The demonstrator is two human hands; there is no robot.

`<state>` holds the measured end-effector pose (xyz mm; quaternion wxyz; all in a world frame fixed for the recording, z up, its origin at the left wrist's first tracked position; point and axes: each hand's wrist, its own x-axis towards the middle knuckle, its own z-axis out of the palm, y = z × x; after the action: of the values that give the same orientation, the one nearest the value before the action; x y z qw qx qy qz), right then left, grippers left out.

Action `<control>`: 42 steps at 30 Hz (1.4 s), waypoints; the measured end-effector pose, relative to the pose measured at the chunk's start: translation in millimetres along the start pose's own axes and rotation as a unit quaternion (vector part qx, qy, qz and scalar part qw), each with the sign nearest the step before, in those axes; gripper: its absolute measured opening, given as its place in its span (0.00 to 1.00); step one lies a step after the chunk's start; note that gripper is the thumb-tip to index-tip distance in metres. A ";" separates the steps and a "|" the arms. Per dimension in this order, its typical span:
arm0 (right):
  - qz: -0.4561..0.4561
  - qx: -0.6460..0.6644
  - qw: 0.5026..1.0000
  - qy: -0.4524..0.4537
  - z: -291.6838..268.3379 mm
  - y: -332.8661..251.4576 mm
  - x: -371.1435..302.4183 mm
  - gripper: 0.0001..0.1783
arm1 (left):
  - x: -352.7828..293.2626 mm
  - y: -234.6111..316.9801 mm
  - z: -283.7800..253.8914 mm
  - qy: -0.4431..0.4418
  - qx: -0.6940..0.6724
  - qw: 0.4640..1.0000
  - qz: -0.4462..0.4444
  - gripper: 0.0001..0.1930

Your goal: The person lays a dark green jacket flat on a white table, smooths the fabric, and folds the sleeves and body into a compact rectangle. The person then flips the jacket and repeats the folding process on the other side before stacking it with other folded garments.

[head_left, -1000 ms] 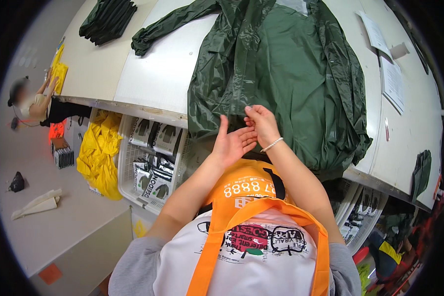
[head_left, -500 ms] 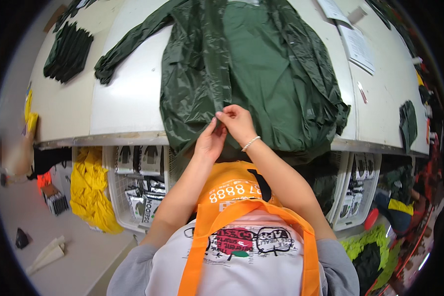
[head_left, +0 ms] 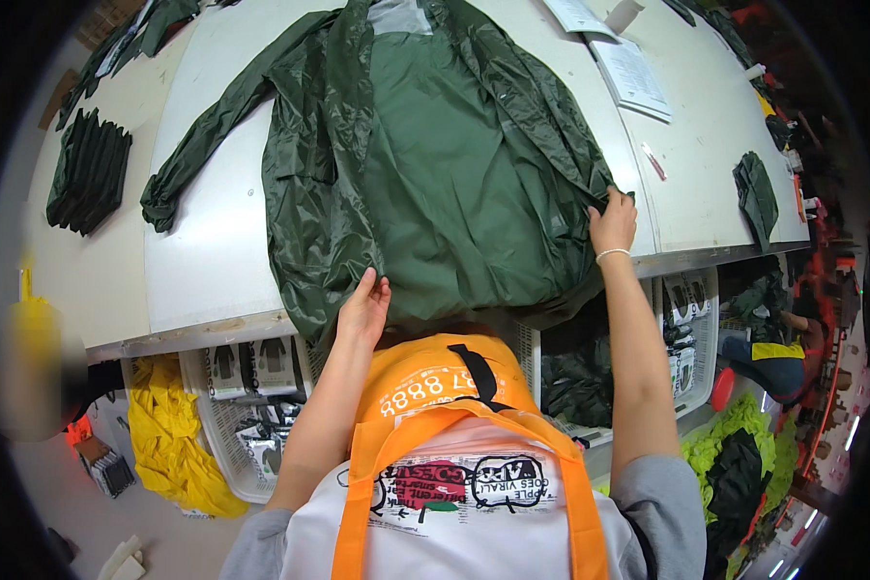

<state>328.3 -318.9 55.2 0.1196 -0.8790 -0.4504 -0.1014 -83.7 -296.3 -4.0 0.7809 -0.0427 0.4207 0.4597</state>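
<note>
A dark green rain jacket (head_left: pixel 445 184) lies spread on the table, its front open and its lining showing. Its lower hem hangs over the table's near edge. My left hand (head_left: pixel 364 307) pinches the edge of the left front panel close to the hem. Out at the jacket's right side, my right hand (head_left: pixel 613 224) has its fingers closed on the edge of the other front panel. One sleeve (head_left: pixel 208 130) stretches out to the left across the table.
A stack of folded dark green garments (head_left: pixel 89 174) stands on the table's left. Papers (head_left: pixel 628 77) and a small folded green piece (head_left: pixel 756 198) lie to the right. Under the table edge are white baskets (head_left: pixel 211 425) with packaged garments, and a yellow garment (head_left: pixel 169 435).
My right hand has left the middle and gone right to the jacket's far front edge. My left hand has shifted a little lower. The view has turned, and the jacket front is spread wider.
</note>
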 end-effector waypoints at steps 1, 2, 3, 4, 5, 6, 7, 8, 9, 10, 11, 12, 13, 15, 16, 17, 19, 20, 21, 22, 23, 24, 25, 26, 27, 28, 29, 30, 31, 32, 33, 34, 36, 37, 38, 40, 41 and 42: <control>0.026 -0.007 0.994 -0.110 -2.2 17.1 14.5 0.17 | -0.6 -0.8 1.8 -0.005 -0.009 1.000 -0.002 0.07; 0.047 0.054 0.996 -0.059 -11.4 16.9 16.2 0.10 | -2.0 2.0 2.7 -0.009 -0.001 1.000 0.003 0.07; 0.039 0.079 0.996 -0.014 -18.9 28.6 27.0 0.10 | -3.6 5.2 4.6 -0.014 0.008 1.000 0.007 0.07; 0.031 0.105 0.994 0.030 -25.3 38.9 36.1 0.11 | -4.5 8.8 5.9 -0.016 0.017 1.000 0.012 0.07; 0.089 0.233 0.968 -0.002 -40.6 31.4 42.3 0.11 | -5.7 13.9 4.0 -0.008 0.025 1.000 0.015 0.06; 0.144 0.357 0.922 -0.037 -60.7 19.8 48.9 0.12 | -6.8 18.2 2.6 -0.009 0.010 1.000 0.010 0.06; 0.092 0.431 0.897 -0.026 -73.9 -13.5 39.8 0.14 | -6.4 20.0 3.5 -0.009 -0.004 1.000 0.002 0.06; 0.066 0.498 0.861 -0.073 -84.4 -66.1 13.1 0.14 | -5.1 20.2 4.4 -0.009 -0.019 1.000 -0.007 0.06; -0.036 0.421 0.900 -0.107 -87.7 -114.6 -15.6 0.15 | 0.5 15.4 4.0 -0.033 -0.023 0.999 -0.025 0.07; -0.036 0.432 0.875 -0.214 -69.2 -140.7 -47.8 0.15 | 5.9 5.9 9.1 -0.065 0.011 0.996 -0.055 0.12; -0.031 0.434 0.841 -0.321 -47.6 -168.0 -79.3 0.15 | 4.2 -0.3 19.3 -0.075 0.037 0.994 -0.069 0.15; -0.097 0.396 0.839 -0.361 -20.3 -182.9 -99.1 0.16 | 2.1 -4.0 29.4 -0.084 0.061 0.991 -0.079 0.17; -0.093 0.374 0.842 -0.377 -4.4 -195.8 -113.6 0.15 | 9.4 -8.1 29.2 -0.073 0.098 0.989 -0.086 0.19; -0.083 0.354 0.852 -0.377 14.0 -208.8 -137.3 0.13 | 18.7 -11.6 28.0 -0.063 0.154 0.982 -0.094 0.19; -0.076 0.352 0.861 -0.359 20.1 -211.4 -148.0 0.13 | 21.3 -12.2 26.7 -0.053 0.167 0.980 -0.092 0.18; -0.068 0.350 0.870 -0.342 25.3 -213.8 -156.4 0.14 | 23.8 -12.6 25.3 -0.043 0.181 0.978 -0.091 0.18; -0.023 0.411 0.838 -0.358 38.1 -209.9 -160.2 0.17 | 24.9 -13.4 24.8 -0.058 0.198 0.976 -0.072 0.15; 0.000 0.441 0.820 -0.365 41.2 -206.2 -160.8 0.20 | 25.1 -11.9 29.3 -0.019 0.225 0.972 -0.069 0.13; 0.080 0.507 0.774 -0.370 42.7 -202.4 -162.9 0.24 | 33.1 -13.0 23.8 -0.037 0.216 0.972 -0.084 0.11; 0.173 0.557 0.715 -0.386 26.1 -206.4 -159.2 0.23 | 41.5 -11.6 15.7 -0.053 0.207 0.972 -0.094 0.10; 0.195 0.565 0.703 -0.386 18.3 -202.4 -156.5 0.22 | 36.4 -10.2 23.1 -0.030 0.231 0.969 -0.087 0.08; 0.216 0.573 0.691 -0.385 15.2 -198.6 -155.8 0.21 | 34.7 -11.5 22.6 -0.035 0.228 0.969 -0.087 0.08; 0.209 0.551 0.717 -0.373 14.1 -197.0 -155.7 0.19 | 33.8 -13.1 24.3 -0.042 0.224 0.970 -0.086 0.08; 0.159 0.505 0.781 -0.331 11.4 -195.2 -155.6 0.18 | 32.3 -15.0 25.6 -0.049 0.219 0.971 -0.085 0.08; 0.108 0.454 0.837 -0.286 7.5 -193.6 -155.2 0.18 | 30.4 -17.4 26.8 -0.052 0.201 0.974 -0.091 0.08; 0.055 0.398 0.884 -0.238 4.5 -192.9 -155.0 0.18 | 29.4 -19.5 28.4 -0.044 0.194 0.976 -0.088 0.08; -0.066 0.308 0.943 -0.103 1.3 -193.3 -157.0 0.13 | 28.6 -21.3 30.0 -0.037 0.187 0.978 -0.084 0.08; -0.098 0.291 0.943 -0.124 -3.5 -195.6 -160.8 0.13 | 28.3 -22.7 30.9 -0.029 0.180 0.980 -0.081 0.08; -0.131 0.274 0.942 -0.145 -10.0 -200.6 -165.8 0.12 | 29.0 -23.8 31.3 -0.012 0.185 0.980 -0.077 0.08; -0.164 0.257 0.938 -0.166 -14.1 -206.3 -170.7 0.12 | 29.9 -24.6 31.7 0.006 0.190 0.979 -0.073 0.08; -0.170 0.232 0.945 -0.156 -15.1 -212.9 -175.0 0.12 | 30.2 -25.6 31.4 0.023 0.194 0.978 -0.069 0.08; -0.148 0.223 0.949 -0.168 -13.5 -217.9 -175.4 0.11 | 30.7 -26.6 31.1 0.020 0.191 0.979 -0.065 0.07; -0.105 0.205 0.954 -0.191 -6.2 -223.5 -174.6 0.09 | 31.8 -29.9 28.7 0.014 0.185 0.981 -0.055 0.07; -0.093 0.224 0.952 -0.188 -3.2 -225.5 -173.8 0.09 | 33.4 -30.5 26.3 0.009 0.188 0.981 -0.047 0.07; -0.078 0.221 0.950 -0.208 -1.9 -227.3 -173.6 0.08 | 34.9 -31.6 24.1 0.022 0.197 0.979 -0.046 0.07; -0.053 0.212 0.945 -0.245 -3.5 -230.9 -172.0 0.08 | 38.7 -34.7 21.7 0.046 0.212 0.975 -0.045 0.08; -0.043 0.242 0.944 -0.220 2.2 -230.6 -174.7 0.07 | 45.1 -38.3 18.0 0.051 0.209 0.975 -0.045 0.09; -0.030 0.266 0.934 -0.238 7.6 -228.8 -174.5 0.07 | 47.6 -41.9 14.7 0.051 0.223 0.973 -0.029 0.13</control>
<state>42.0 -321.1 25.2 0.2353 -0.7993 -0.5027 0.2303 -32.5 -281.2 -41.1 0.7612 0.0969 0.5504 0.3288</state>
